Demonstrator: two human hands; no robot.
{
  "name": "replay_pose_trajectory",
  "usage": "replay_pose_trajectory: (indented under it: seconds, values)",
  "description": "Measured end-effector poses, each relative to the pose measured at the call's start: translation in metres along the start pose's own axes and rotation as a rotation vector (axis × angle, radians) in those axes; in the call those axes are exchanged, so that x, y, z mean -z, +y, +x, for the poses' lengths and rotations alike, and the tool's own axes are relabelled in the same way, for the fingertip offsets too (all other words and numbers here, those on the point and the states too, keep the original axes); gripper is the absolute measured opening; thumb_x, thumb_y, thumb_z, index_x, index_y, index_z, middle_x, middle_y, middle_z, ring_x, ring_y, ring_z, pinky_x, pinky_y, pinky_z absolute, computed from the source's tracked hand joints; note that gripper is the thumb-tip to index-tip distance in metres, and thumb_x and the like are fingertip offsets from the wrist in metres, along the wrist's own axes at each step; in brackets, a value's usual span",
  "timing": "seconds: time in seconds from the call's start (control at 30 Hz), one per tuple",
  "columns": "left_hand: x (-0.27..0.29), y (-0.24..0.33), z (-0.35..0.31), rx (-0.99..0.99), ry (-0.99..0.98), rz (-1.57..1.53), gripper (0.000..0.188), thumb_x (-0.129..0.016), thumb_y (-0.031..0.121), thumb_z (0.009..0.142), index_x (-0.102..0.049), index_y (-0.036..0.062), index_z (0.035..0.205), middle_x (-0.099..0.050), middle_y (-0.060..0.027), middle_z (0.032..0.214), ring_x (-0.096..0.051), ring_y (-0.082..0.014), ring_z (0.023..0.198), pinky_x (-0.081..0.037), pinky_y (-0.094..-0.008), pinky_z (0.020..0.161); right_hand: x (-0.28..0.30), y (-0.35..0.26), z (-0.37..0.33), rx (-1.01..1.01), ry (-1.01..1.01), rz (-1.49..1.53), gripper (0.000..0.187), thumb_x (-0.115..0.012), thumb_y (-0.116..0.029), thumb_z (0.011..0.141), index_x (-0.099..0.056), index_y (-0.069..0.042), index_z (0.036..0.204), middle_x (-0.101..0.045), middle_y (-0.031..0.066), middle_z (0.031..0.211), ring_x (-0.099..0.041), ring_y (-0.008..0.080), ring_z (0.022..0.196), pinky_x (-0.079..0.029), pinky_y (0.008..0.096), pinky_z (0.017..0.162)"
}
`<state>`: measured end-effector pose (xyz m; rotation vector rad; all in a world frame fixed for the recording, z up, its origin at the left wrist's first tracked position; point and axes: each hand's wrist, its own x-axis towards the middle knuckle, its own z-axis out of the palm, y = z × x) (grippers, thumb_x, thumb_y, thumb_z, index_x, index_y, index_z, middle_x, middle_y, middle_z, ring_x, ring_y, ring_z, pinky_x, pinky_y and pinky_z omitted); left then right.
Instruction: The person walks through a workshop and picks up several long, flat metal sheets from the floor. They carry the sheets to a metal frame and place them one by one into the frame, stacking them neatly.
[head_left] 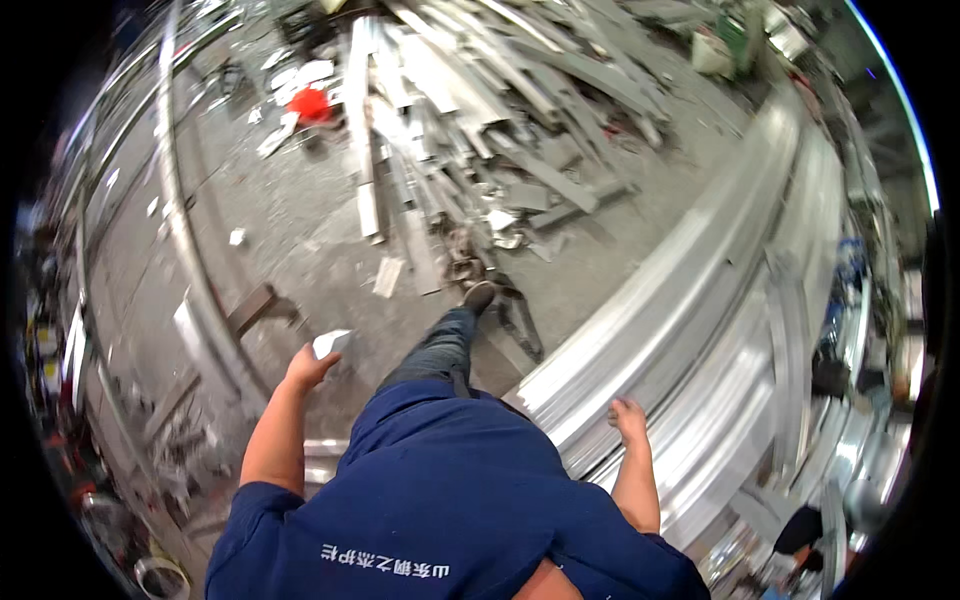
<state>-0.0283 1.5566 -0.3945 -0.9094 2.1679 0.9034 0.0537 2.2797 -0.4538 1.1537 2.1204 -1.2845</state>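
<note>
My left hand [310, 368], at the end of a bare forearm, is closed round a small white flat piece [333, 343], perhaps folded paper or card; blur hides its exact kind. It is held out over the floor on my left, close to a long metal rail. On the other side, my right hand [627, 417] is curled into a loose fist, and nothing shows in it. Below that fist lies a stack of long silvery metal profiles [650, 300]; the hand appears apart from them. One dark shoe [480, 297] is stretched forward on the floor.
A big heap of metal offcuts [480, 90] spreads ahead, with a red item [310, 104] at its left. Dark strapping [520, 325] lies by my shoe. A long rail [180, 220] runs along the left, above a brown metal support [252, 308]. A pale sack [711, 54] stands far right.
</note>
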Motion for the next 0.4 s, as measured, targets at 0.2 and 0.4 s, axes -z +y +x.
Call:
replay_pose_trajectory:
  seconds: [0.2, 0.4]
  values:
    - [-0.04, 0.024, 0.126, 0.294, -0.172, 0.304, 0.073, -0.077, 0.049, 0.071, -0.06, -0.0067, 0.115, -0.066, -0.0175, 0.106, -0.067, -0.0283, 0.089, -0.057, -0.0427, 0.063, 0.034, -0.076, -0.004, -0.09, 0.098, 0.135, 0.041, -0.061, -0.018, 0.09, -0.053, 0.005, 0.123, -0.066, 0.0135, 0.096, -0.063, 0.0192, 0.075, -0.053, 0.0302, 0.063]
    - [-0.046, 0.262, 0.201, 0.158, -0.434, 0.811, 0.078, -0.077, 0.05, 0.072, -0.057, -0.006, 0.123, -0.066, -0.0176, 0.108, -0.067, -0.029, 0.089, -0.054, -0.0427, 0.069, 0.035, -0.05, -0.034, -0.46, 0.159, 0.362, 0.033, -0.066, -0.018, 0.085, -0.06, 0.001, 0.112, -0.066, 0.0121, 0.086, -0.063, 0.0201, 0.068, -0.051, 0.0332, 0.057]
